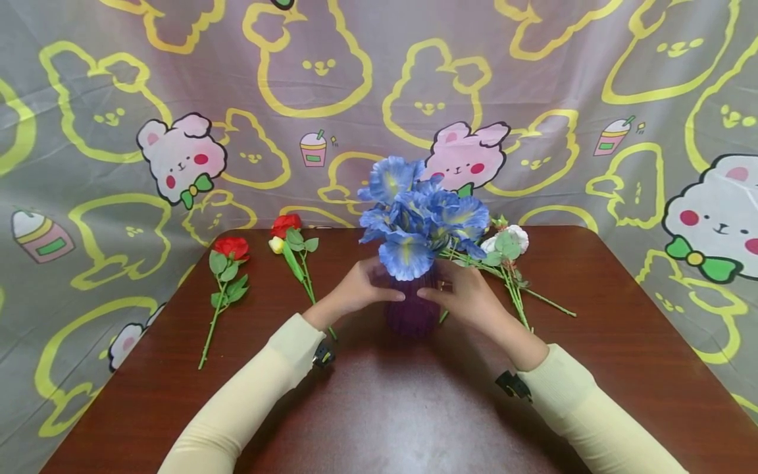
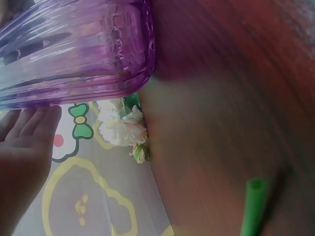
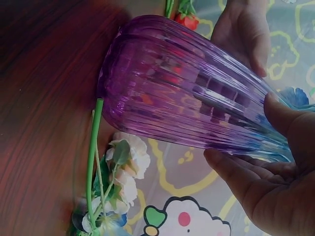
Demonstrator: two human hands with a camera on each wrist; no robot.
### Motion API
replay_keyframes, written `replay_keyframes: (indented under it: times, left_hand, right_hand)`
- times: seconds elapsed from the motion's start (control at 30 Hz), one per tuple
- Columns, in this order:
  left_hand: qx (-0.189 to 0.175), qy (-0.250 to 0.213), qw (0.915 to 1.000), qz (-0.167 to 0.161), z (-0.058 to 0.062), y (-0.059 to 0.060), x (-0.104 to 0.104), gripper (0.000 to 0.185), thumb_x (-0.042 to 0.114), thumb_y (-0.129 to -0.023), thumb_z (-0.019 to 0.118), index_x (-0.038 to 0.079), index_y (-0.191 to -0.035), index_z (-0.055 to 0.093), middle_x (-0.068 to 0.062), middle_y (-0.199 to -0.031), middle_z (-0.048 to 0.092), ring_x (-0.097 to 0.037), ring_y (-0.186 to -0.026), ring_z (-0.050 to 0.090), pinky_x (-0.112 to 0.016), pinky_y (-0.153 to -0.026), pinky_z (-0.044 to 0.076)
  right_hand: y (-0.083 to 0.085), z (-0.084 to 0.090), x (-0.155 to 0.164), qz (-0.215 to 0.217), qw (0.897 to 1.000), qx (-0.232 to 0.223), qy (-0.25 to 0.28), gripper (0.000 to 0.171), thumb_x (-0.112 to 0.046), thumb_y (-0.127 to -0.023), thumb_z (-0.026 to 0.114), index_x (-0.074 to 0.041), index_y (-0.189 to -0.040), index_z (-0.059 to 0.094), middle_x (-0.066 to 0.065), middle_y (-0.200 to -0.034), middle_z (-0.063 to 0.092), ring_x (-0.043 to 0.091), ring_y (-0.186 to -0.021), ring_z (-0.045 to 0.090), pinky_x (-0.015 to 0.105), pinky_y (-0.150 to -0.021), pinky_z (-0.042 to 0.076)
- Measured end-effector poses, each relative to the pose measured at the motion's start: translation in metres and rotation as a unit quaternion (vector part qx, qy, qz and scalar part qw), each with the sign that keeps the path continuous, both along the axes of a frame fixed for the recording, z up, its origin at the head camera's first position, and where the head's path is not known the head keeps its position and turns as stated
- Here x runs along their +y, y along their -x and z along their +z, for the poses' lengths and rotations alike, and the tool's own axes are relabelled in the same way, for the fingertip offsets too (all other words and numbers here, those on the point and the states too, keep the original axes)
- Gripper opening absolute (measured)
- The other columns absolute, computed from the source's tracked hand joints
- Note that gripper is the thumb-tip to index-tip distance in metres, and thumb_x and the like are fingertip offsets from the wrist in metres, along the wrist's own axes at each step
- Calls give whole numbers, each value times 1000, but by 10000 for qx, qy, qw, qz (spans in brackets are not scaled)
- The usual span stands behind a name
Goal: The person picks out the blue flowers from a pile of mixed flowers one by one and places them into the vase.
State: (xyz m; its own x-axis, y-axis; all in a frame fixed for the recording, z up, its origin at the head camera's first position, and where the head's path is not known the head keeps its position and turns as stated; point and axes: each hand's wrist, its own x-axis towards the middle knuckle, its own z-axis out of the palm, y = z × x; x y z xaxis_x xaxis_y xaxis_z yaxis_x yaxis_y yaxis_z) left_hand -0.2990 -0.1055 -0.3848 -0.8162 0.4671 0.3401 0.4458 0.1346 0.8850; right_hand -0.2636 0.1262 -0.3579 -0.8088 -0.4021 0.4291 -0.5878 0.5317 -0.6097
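A ribbed purple vase [image 1: 412,315] stands on the dark wooden table [image 1: 379,408] with a bunch of blue flowers [image 1: 417,217] in it. My left hand [image 1: 362,289] cups the vase's left side, thumb in front and fingers behind. My right hand [image 1: 464,295] grips the right side. In the right wrist view the right hand [image 3: 266,182] has its thumb over the vase [image 3: 182,93] and its fingers under it, with the left hand [image 3: 243,34] on the far side. In the left wrist view the fingers [image 2: 34,123] of the left hand touch the vase [image 2: 74,49].
Two red roses [image 1: 231,247] [image 1: 287,225] with green stems lie left of the vase. White flowers [image 1: 509,241] lie to its right, close behind my right hand. A cartoon-printed cloth [image 1: 177,158] hangs behind the table.
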Motion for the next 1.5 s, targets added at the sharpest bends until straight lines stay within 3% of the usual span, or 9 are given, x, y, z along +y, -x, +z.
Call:
replay_keyframes:
  times: [0.37,0.5,0.63,0.87,1.0,1.13,1.23,1.4,1.5]
  left_hand:
    - [35,84,9999,75,-2,-2,-2,44,0,-76,81,-4,-117,66,-12,-114,69,-20,-108,64,-33,-93,50]
    - [-94,103,9999,89,-1,-3,-2,45,1,-77,81,-4,-120,65,-11,-116,68,-19,-111,63,-32,-94,49]
    - [-143,137,9997,147,-1,-4,-1,47,2,-77,81,-5,-120,65,-13,-118,67,-21,-112,62,-32,-94,49]
    - [-188,292,9992,204,3,-7,-1,47,-1,-78,79,-9,-121,62,-19,-120,64,-27,-115,60,-32,-95,48]
    - [-177,328,9992,172,17,-18,1,45,-3,-79,78,-12,-120,61,-21,-119,64,-29,-115,60,-33,-95,48]
    - [-110,313,9994,138,24,-25,1,44,-3,-79,77,-13,-118,62,-21,-118,65,-28,-114,61,-34,-94,49]
    - [-128,316,9993,139,19,-21,0,44,-3,-80,77,-12,-120,61,-21,-119,64,-28,-115,60,-34,-95,48]
    - [-190,311,9991,212,1,-6,-1,47,-1,-79,78,-9,-122,61,-19,-121,64,-27,-117,59,-33,-97,47]
    - [-196,295,9991,220,-2,-4,-2,47,1,-79,80,-7,-122,63,-16,-121,65,-24,-116,60,-32,-97,47]
  right_hand:
    - [1,4,5,52,9998,-92,-180,40,-26,-84,78,-4,-116,66,5,-100,70,21,-89,66,43,-76,56]
    - [5,16,21,149,9990,-427,14,49,-24,-85,78,-4,-126,59,13,-109,68,29,-98,66,47,-82,55]
    - [8,35,44,-465,9953,-823,-193,67,-32,-87,75,1,-138,48,23,-129,58,38,-113,59,52,-89,50]
    - [9,49,80,-1137,9868,-925,-690,62,-35,-88,73,7,-129,55,25,-117,64,37,-109,62,51,-89,49]
    - [11,44,98,-1393,9788,-1094,-1032,66,-41,-88,71,9,-128,56,26,-113,65,38,-105,63,51,-83,51]
    - [17,31,113,-1557,9711,-1170,-1383,52,-39,-89,71,7,-113,66,21,-101,70,36,-91,65,46,-72,52]
    - [23,19,121,-1640,9665,-1231,-1542,43,-34,-88,71,5,-104,70,18,-97,71,36,-88,65,45,-68,52]
    - [36,2,126,-1673,9639,-1346,-1576,46,-33,-88,72,9,-107,69,24,-107,68,42,-97,62,51,-75,51]
    - [44,-4,124,-1643,9642,-1420,-1521,46,-32,-88,72,8,-108,69,25,-108,67,41,-97,62,50,-75,52]
